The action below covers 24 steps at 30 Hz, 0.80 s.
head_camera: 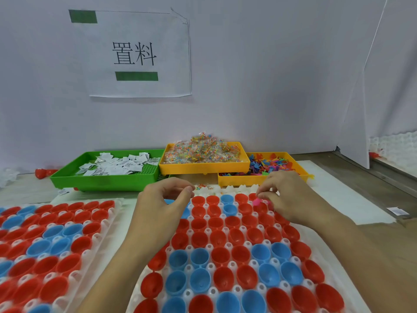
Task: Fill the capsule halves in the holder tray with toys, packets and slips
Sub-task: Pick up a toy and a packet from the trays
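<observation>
Over the far rows of the holder tray (311,263), the right hand (291,199) pinches a pink toy (257,201) above a red capsule half (260,207); the left hand (162,202) hovers, grip curled, apparently empty. The toy could miss and drop between cups.

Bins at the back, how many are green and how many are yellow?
Green bin, holding white slips: 1
Yellow bins, one with clear packets and one with colourful toys: 2
Total: 3 bins
</observation>
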{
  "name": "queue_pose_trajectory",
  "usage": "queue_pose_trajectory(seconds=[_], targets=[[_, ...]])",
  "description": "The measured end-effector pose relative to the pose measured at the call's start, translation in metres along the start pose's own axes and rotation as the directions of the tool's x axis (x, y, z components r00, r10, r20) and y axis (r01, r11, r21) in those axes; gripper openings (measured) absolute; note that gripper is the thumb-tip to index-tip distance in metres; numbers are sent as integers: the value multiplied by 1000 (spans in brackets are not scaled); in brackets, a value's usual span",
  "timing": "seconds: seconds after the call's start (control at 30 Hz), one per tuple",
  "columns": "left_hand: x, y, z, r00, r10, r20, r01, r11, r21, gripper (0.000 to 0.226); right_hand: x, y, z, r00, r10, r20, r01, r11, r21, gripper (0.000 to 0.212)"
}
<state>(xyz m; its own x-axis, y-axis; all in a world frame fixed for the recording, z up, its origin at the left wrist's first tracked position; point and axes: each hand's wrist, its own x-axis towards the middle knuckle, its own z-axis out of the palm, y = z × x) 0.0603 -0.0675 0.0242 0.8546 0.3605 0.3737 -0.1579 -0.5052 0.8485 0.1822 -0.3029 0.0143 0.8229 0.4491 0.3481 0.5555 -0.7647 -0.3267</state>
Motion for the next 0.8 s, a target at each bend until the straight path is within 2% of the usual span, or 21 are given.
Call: queue_pose_trajectory(seconds=[0.13,0.8], targets=[[1,0,0,1000,-6,2,6,1000,-2,16,1,3,1,1000,7,-13,-8,998,-56,16],[2,-3,-1,1000,20,-3,-20,1000,1,20,-1,2,5,1000,-9,9,10,994,-113,20]])
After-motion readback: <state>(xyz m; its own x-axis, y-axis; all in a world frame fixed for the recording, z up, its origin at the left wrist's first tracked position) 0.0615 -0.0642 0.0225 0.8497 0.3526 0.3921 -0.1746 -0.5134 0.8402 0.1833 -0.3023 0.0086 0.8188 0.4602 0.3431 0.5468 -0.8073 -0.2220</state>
